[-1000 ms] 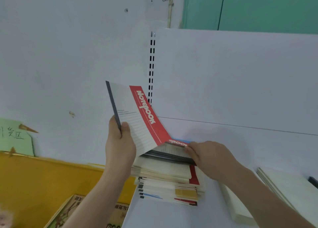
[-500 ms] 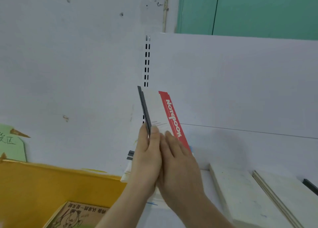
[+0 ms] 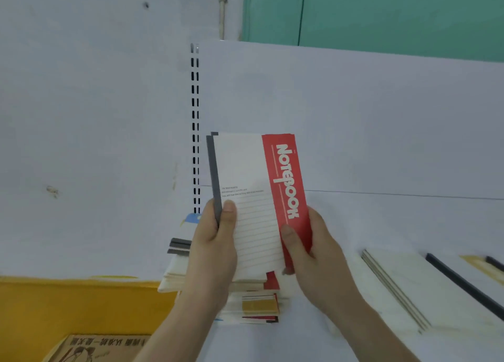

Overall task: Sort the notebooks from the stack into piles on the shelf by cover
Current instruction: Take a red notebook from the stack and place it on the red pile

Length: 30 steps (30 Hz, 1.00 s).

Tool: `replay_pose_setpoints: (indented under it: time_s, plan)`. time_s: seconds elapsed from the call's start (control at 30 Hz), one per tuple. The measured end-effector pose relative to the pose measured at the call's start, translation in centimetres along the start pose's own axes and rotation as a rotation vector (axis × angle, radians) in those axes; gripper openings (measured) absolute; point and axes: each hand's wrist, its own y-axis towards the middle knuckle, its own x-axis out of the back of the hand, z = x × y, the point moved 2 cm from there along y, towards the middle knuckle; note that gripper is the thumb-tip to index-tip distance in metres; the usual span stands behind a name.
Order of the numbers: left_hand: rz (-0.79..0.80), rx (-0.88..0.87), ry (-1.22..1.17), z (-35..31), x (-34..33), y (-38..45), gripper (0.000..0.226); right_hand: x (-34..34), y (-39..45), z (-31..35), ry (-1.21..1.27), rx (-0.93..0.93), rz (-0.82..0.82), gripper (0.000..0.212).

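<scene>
Notebook (image 3: 253,198): held upright above the stack, cover facing the camera; white lined panel, red band at its right lettered "NOTEBOOK", dark grey spine at its left. A second grey edge is seen just behind the spine; whether another book is held there cannot be told. Small print mid-cover is unreadable.
Left hand (image 3: 215,241): wrapped round the spine edge at 7 o'clock of the cover, thumb pressed on the front; fingers hidden behind.
Right hand (image 3: 313,247): gripped on the red band at 5 o'clock, thumb on the front, fingers hidden behind.
Stack (image 3: 256,304): on the white shelf (image 3: 354,225) directly below the held book, largely covered by both hands; red, yellow and grey edges noted, covers not made out.
Sorted piles (image 3: 403,285): at 4 o'clock of the stack, pale covers, dark spines; cut off by the right frame edge.
Yellow surface (image 3: 81,304): at 8 o'clock, lower left.
Printed brown sheet (image 3: 103,348): at 7 o'clock, cropped by the bottom edge.
</scene>
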Motion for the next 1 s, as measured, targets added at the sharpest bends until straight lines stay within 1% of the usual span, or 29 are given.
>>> replay_pose_setpoints:
  time_s: [0.07,0.13,0.2,0.23,0.3,0.33,0.37,0.43,0.5,0.53,0.63,0.7,0.77,0.87,1.0]
  plan:
    - [0.038,0.003,0.029,0.6,-1.5,-0.3,0.021,1.4,-0.9,-0.9,0.05,-0.005,-0.046,0.037]
    - [0.109,0.014,0.094,1.5,-3.0,-0.8,0.019,3.3,-2.0,-1.8,0.093,-0.02,-0.106,0.034]
    - [0.26,0.044,0.17,2.5,-5.0,-1.5,0.011,5.8,-3.2,-2.8,0.072,-0.032,-0.196,0.035]
    - [0.347,0.076,0.195,2.9,-6.0,-2.1,0.01,7.2,-3.9,-3.4,0.055,-0.044,-0.248,0.035]
    - [0.502,0.141,0.217,3.5,-8.4,-3.7,0.023,9.9,-5.5,-4.6,0.028,-0.064,-0.339,0.034]
    - [0.544,0.147,0.227,3.7,-9.6,-4.6,0.027,11.2,-6.5,-5.1,0.016,-0.074,-0.372,0.034]
    - [0.552,0.126,0.239,3.9,-10.9,-5.6,0.027,12.5,-7.6,-5.6,0.011,-0.091,-0.402,0.034]
    - [0.518,0.032,0.281,4.5,-13.6,-7.7,0.025,14.9,-9.7,-6.6,0.018,-0.131,-0.47,0.037]
    - [0.531,-0.043,0.295,5.0,-16.5,-10.2,0.034,17.6,-11.9,-7.8,-0.011,-0.17,-0.546,0.041]
    - [0.59,-0.081,0.304,5.4,-18.1,-11.6,0.042,19.0,-12.9,-8.3,-0.041,-0.196,-0.583,0.045]
    - [0.847,-0.171,0.386,5.9,-22.9,-15.7,0.07,23.9,-16.0,-10.1,-0.13,-0.27,-0.669,0.058]
    - [0.956,-0.239,0.476,6.4,-26.0,-18.0,0.091,27.4,-18.1,-11.4,-0.196,-0.301,-0.695,0.067]
    - [1.018,-0.325,0.573,6.8,-29.2,-20.2,0.104,31.1,-20.1,-12.5,-0.264,-0.318,-0.697,0.073]
    - [1.036,-0.389,0.641,7.6,-34.3,-23.5,0.108,36.9,-22.9,-14.4,-0.355,-0.299,-0.661,0.07]
    - [1.005,-0.418,0.661,9.1,-40.7,-27.4,0.103,43.5,-25.6,-17.6,-0.424,-0.322,-0.567,0.073]
